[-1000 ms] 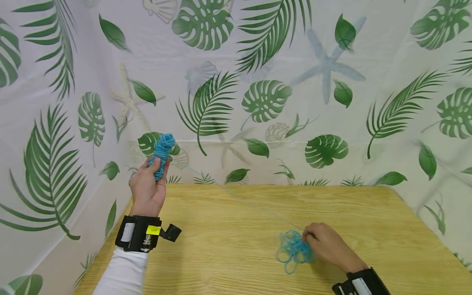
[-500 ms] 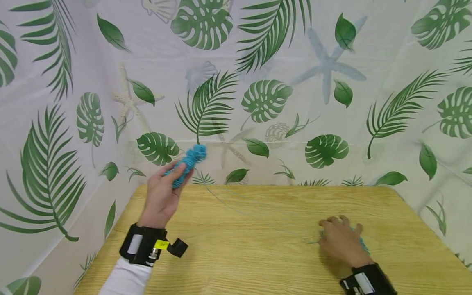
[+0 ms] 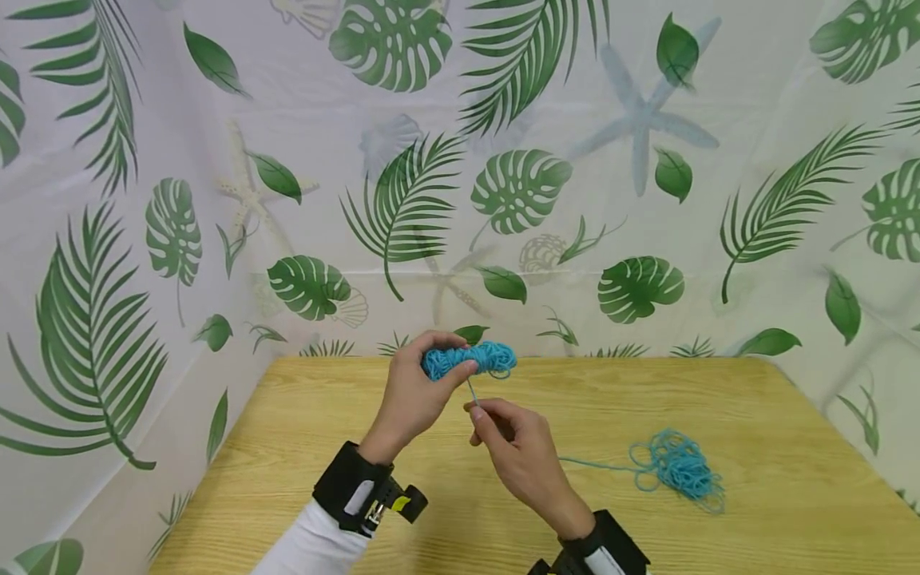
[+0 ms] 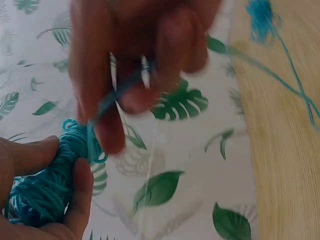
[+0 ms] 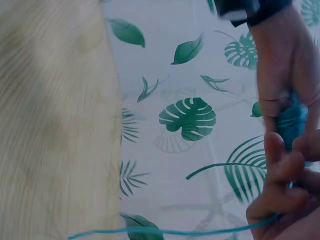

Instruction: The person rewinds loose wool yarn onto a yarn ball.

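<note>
A wound bundle of blue yarn (image 3: 492, 358) is held in my left hand (image 3: 414, 393), thumb across its near side, above the table's far edge. Just below and to the right, my right hand (image 3: 521, 455) pinches the yarn strand (image 3: 472, 391) that runs down from the bundle. In the left wrist view the bundle (image 4: 45, 187) sits between thumb and fingers, and the right hand (image 4: 140, 55) is blurred in front. From behind the right hand the strand continues along the table to a loose tangle of blue yarn (image 3: 683, 469) on the right.
The wood-grain table (image 3: 309, 495) spans the lower part of the head view. A white sheet printed with green leaves (image 3: 517, 192) hangs behind it and along both sides. Each wrist wears a black camera strap (image 3: 352, 487).
My left hand has carried the bundle right and lower. The right hand shifted the loose tangle to the right, then came left to the bundle and now pinches the strand beside it.
</note>
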A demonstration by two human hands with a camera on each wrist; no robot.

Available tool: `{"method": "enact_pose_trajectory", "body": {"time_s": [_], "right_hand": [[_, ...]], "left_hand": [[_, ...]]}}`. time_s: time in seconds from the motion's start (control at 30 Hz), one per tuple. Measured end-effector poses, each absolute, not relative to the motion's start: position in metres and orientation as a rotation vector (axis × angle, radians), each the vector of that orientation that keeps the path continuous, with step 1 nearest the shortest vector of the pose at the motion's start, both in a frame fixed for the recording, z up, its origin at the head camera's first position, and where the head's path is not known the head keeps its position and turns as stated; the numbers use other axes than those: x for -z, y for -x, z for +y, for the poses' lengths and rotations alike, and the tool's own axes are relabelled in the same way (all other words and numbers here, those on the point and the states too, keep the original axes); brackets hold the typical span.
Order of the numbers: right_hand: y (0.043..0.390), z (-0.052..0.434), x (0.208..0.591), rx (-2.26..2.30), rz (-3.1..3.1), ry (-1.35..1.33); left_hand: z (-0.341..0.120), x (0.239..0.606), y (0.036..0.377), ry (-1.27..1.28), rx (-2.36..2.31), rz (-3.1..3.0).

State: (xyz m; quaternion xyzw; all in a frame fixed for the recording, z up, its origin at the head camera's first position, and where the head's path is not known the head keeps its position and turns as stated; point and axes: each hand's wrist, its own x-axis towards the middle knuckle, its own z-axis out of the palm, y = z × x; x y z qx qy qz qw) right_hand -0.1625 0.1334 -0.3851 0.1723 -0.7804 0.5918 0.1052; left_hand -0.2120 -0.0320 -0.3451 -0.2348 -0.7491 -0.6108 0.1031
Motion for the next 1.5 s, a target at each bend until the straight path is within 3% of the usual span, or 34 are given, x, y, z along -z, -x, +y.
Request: {"method": "enact_pose_trajectory", "body": {"time_s": [0.23, 0.4, 0.63, 0.7, 0.83, 0.97, 1.07, 1.17, 1.3, 1.5], "right_hand": [[0.155, 0.162, 0.358, -1.319, -2.440, -0.687], [0.169, 0.188, 0.344, -1.638, -2.295, -0.812], [0.196, 0.194, 0.367, -2.037, -1.997, -0.614], [0.198, 0.189, 0.381, -2.039, -2.056, -0.509], [0.189, 0.174, 0.405, -1.903, -2.316, -0.373], [0.170, 0.161, 0.414, -1.557, -2.521, -0.503], [0.159, 0.160, 0.405, -1.361, -2.554, -0.662], [0.157, 0.171, 0.386, -1.412, -2.525, -0.801], [0.168, 0.192, 0.363, -1.824, -2.294, -0.835], [0.203, 0.207, 0.367, -2.384, -1.756, -0.649]], "left_hand": [[-0.049, 0.361, 0.217, 0.837, 1.455, -2.528], [-0.053, 0.359, 0.212, 1.160, 1.661, -2.766], [-0.053, 0.348, 0.195, 1.582, 2.149, -2.416], [-0.052, 0.345, 0.191, 1.495, 2.325, -2.229], [-0.045, 0.340, 0.191, 1.053, 2.420, -1.963], [-0.039, 0.348, 0.202, 0.726, 1.930, -2.000], [-0.040, 0.359, 0.211, 0.675, 1.474, -2.194], [-0.045, 0.367, 0.216, 0.837, 1.180, -2.454], [-0.052, 0.371, 0.218, 1.160, 1.097, -2.763], [-0.052, 0.367, 0.212, 1.536, 1.813, -2.631]]}}
